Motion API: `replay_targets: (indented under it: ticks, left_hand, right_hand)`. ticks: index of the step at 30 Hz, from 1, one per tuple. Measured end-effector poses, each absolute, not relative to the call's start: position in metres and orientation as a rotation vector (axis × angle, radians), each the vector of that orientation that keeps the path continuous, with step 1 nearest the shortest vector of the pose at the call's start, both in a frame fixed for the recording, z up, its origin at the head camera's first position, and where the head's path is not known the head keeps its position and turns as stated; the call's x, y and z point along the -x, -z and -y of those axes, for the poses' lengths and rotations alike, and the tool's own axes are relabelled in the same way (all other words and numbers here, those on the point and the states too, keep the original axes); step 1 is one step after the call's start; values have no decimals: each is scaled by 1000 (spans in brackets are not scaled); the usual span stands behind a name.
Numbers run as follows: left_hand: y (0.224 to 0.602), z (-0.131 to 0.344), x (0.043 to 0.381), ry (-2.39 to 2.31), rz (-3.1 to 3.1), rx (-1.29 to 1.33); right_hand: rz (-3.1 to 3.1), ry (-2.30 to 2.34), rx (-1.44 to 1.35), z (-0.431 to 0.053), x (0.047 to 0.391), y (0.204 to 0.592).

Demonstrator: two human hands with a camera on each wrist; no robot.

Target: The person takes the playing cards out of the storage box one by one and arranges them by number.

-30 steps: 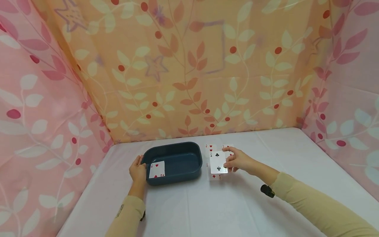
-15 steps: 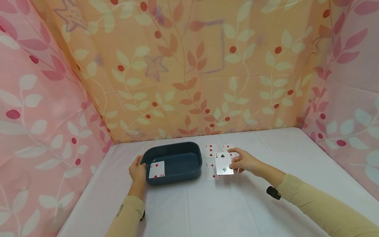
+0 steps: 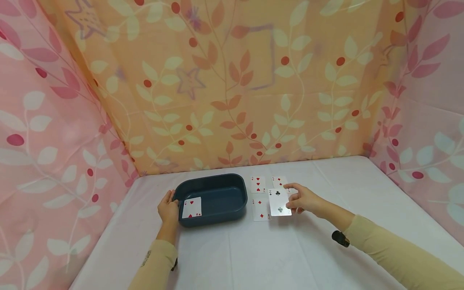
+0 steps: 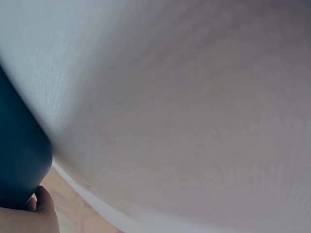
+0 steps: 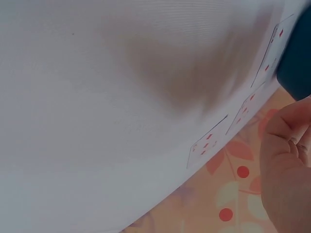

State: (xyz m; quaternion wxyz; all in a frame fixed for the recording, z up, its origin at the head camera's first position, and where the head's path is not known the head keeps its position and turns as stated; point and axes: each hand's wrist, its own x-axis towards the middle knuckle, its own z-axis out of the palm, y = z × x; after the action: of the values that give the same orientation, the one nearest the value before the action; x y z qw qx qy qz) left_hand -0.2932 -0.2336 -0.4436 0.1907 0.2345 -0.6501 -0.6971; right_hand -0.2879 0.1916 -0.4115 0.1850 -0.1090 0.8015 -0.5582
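In the head view, my right hand (image 3: pixel 304 200) pinches a two of clubs playing card (image 3: pixel 279 201) by its right edge, above the table. The card is out of sight in the right wrist view, where the hand (image 5: pixel 286 165) shows at the right edge. My left hand (image 3: pixel 168 207) grips the left end of a dark blue tray (image 3: pixel 214 221), thumb at the rim. A card with red hearts (image 3: pixel 191 206) lies inside the tray's left end. Right of the tray lie a two of diamonds (image 3: pixel 259 211), a three of hearts (image 3: pixel 255 188) and a partly covered diamonds card (image 3: pixel 277 181).
A white cloth covers the table (image 3: pixel 232 257). Patterned fabric stands behind it (image 3: pixel 224 100) and on both sides. The tray's right wall sits close beside the loose cards.
My right hand has moved right and slightly nearer with the two of clubs, uncovering more of the three of hearts and two of diamonds. The left hand and tray have stayed put.
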Motion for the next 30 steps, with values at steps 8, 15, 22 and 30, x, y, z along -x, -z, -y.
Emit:
replay_targets:
  ticks: [8,15,22,30]
  left_hand:
    - [443,233,293,1950,1837,-665]
    - [442,233,291,1953,1839,-636]
    - [441,232,287,1941,1831,-580]
    - [443,233,289,1964,1829,-601]
  right_hand:
    - [-2279,1552,266,-199,287,417]
    - [-2289,1543,245,-206,285,422]
    - [-2307,1532,209,-211,286,428]
    - [-2327,1505,188,-215,288,434]
